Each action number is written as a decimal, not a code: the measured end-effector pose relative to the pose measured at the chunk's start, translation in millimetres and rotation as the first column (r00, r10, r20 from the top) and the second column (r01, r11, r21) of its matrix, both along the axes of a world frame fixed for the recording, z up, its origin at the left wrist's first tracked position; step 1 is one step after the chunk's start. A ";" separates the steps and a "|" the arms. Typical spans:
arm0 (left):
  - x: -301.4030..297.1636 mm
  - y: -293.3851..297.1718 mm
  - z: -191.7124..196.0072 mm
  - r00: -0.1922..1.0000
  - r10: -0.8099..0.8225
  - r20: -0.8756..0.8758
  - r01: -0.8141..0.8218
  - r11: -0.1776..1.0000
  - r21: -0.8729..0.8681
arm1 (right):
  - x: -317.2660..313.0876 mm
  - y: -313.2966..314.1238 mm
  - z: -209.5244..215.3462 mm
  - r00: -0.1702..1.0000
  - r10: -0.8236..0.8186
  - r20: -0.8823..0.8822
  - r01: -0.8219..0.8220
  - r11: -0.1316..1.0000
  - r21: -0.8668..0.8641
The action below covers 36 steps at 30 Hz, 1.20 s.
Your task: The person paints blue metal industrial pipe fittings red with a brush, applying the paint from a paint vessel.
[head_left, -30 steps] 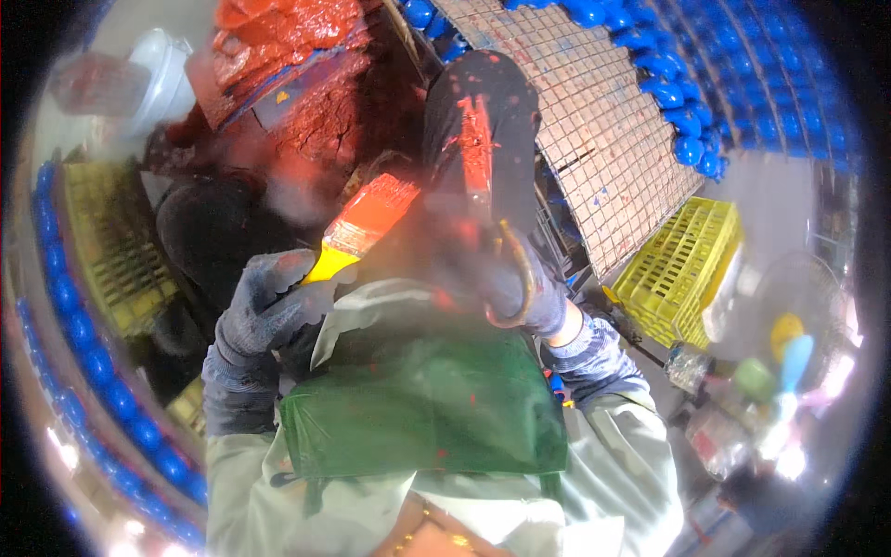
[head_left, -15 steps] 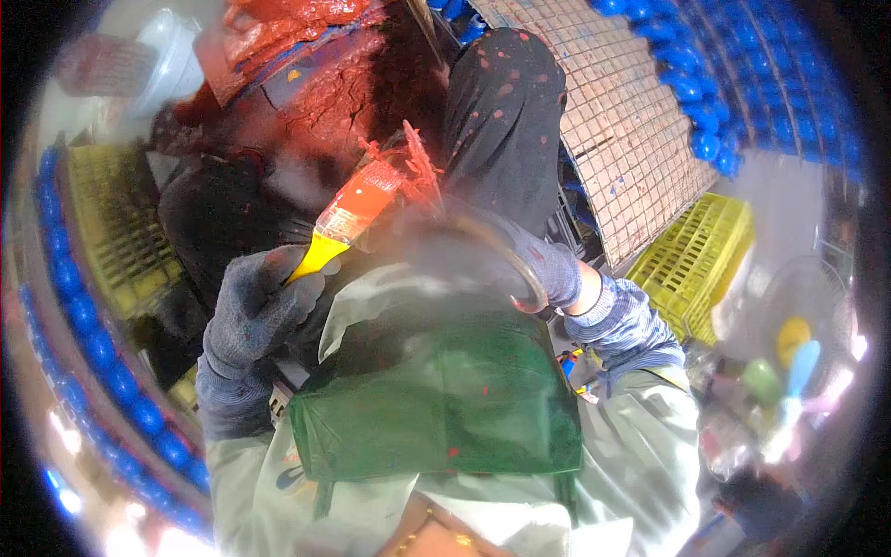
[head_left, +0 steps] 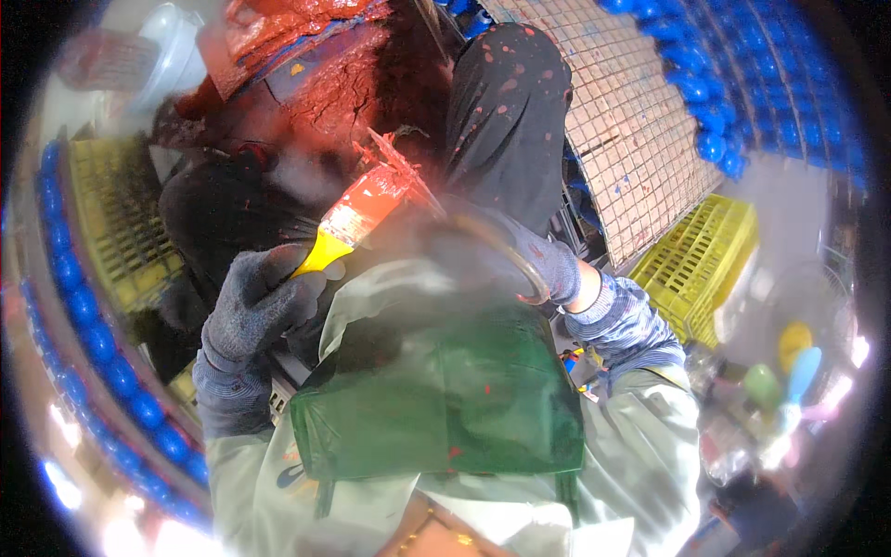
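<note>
My left hand [head_left: 255, 302], in a grey knit glove, is closed round the yellow handle of a paintbrush [head_left: 357, 215]. Wet red paint coats its bristles, which point up and to the right. At their tip they meet a thin, jagged red-coated piece [head_left: 406, 169], whose kind I cannot make out. My right hand [head_left: 543, 265], gloved too, is closed on a thing with a curved brownish rim [head_left: 506, 249]. A blurred patch hides most of that thing, and whether the red piece belongs to it I cannot tell. A green apron [head_left: 445, 399] covers my lap.
Thick red paint [head_left: 339, 102] coats a surface ahead of me. A paint-spotted board under wire mesh [head_left: 626, 130] stands at the right, near rows of shiny blue round things [head_left: 710, 144]. Yellow crates stand at right [head_left: 696, 269] and left [head_left: 121, 223]. More blue round things [head_left: 97, 339] line the left.
The paintbrush has shifted slightly right and its bristles now meet the jagged red piece more closely. My right hand has hardly moved.
</note>
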State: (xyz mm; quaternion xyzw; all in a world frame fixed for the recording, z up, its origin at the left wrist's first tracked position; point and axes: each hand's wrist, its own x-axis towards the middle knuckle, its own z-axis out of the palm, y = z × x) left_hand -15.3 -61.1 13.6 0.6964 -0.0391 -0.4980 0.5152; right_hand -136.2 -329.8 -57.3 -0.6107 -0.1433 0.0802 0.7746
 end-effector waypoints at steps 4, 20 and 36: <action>-10.4 -2.4 0.5 0.987 0.160 0.016 -0.160 0.987 -0.014 | -3.7 3.5 -11.2 0.998 -0.046 -0.041 0.046 0.999 0.017; -5.4 6.1 -2.5 0.995 0.066 0.069 -0.065 0.998 -0.009 | 4.8 3.9 -4.5 0.990 0.119 0.076 -0.127 0.986 0.110; -10.6 4.7 0.3 0.986 0.167 0.005 -0.167 0.986 0.014 | 0.0 7.5 -20.4 0.996 0.091 -0.005 -0.088 0.976 0.200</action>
